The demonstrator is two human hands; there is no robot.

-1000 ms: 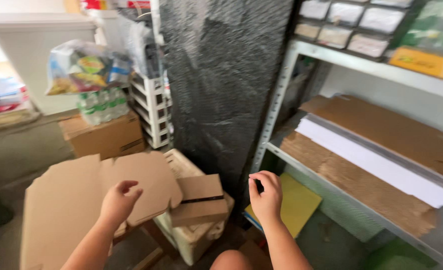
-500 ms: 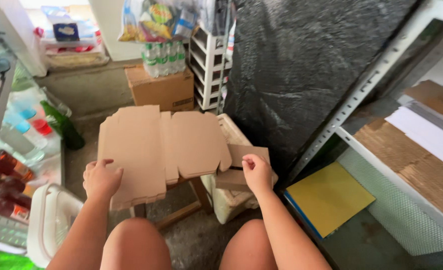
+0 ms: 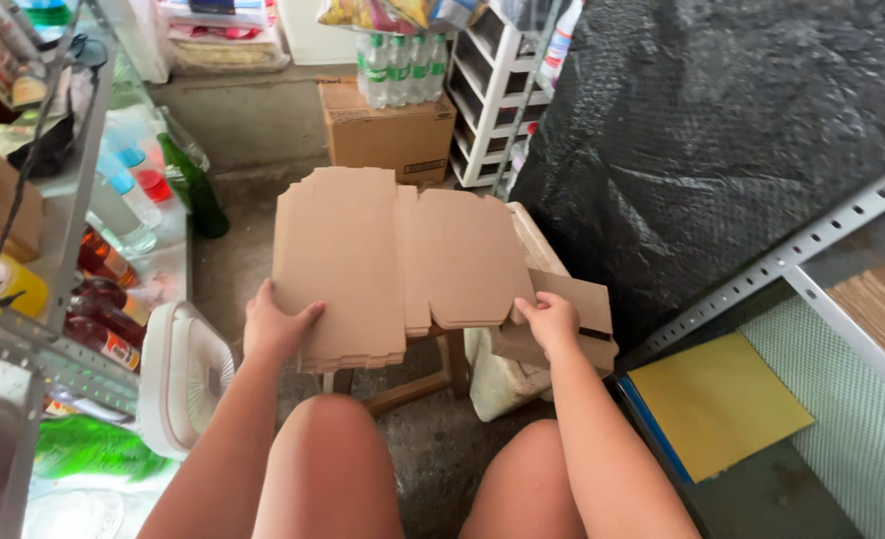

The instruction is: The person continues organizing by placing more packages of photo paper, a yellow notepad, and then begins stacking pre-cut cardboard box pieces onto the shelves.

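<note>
Cardboard, brown, flat: a stack of unfolded box blanks (image 3: pixel 392 265) lies on a wooden stool (image 3: pixel 432 374), mostly hidden beneath; sheet count unreadable. Left hand (image 3: pixel 278 324) grips the stack's near left edge, fingers curled. Right hand (image 3: pixel 550 321) pinches the right edge beside one smaller folded cardboard piece (image 3: pixel 577 314). One white fan (image 3: pixel 188 374) stands left.

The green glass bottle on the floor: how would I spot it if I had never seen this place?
Start at the stack of flat cardboard sheets that the left hand grips, and look left and up along the concrete floor. Beside the metal shelf stands the green glass bottle, leaning. It is dark green and slim, unlike the clear plastic bottles beside it.
</note>
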